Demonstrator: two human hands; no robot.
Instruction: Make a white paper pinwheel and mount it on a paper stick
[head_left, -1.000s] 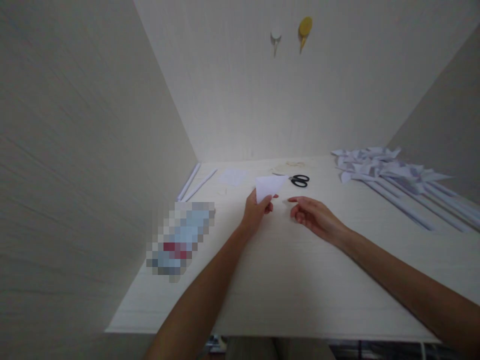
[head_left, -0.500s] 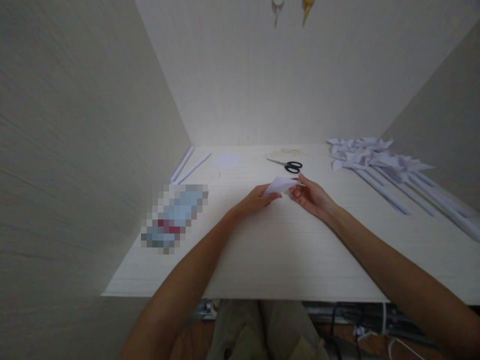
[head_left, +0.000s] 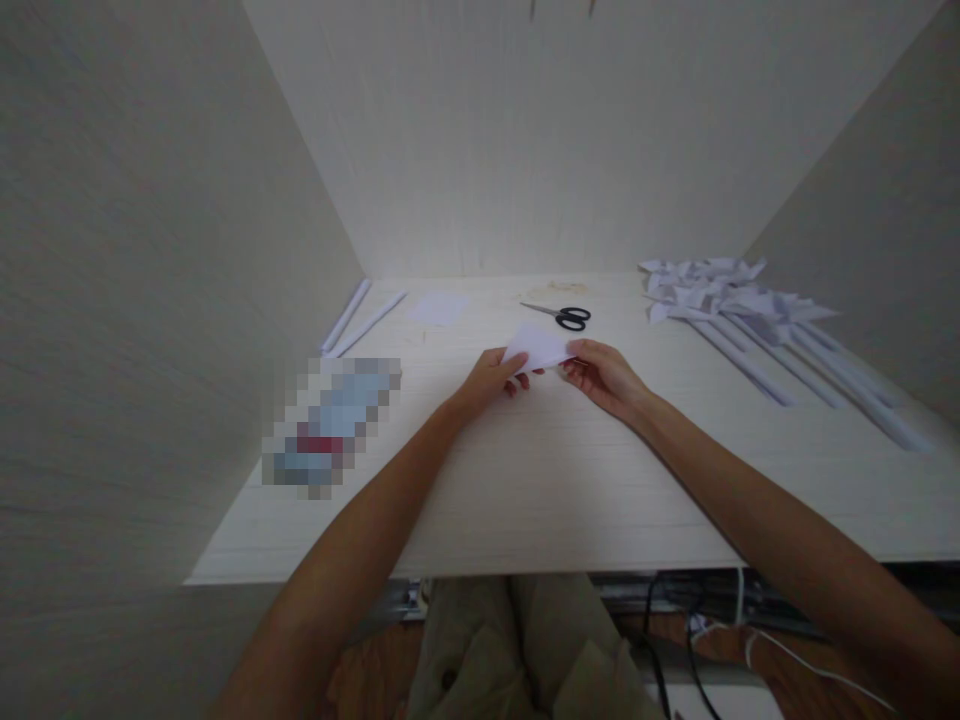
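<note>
A small folded piece of white paper is held just above the pale table near its middle. My left hand pinches the paper's left corner. My right hand pinches its right edge. Black-handled scissors lie on the table just behind the paper, apart from both hands.
A pile of white paper pinwheels on rolled paper sticks lies at the back right. Two rolled paper sticks lie along the left wall, a loose white sheet beside them. A blurred packet lies at the left. Walls close in three sides.
My right hand has come in and taken hold of the paper's right side, which only the left hand held before. The paper has come down from upright to nearly flat. The view has tilted downward.
</note>
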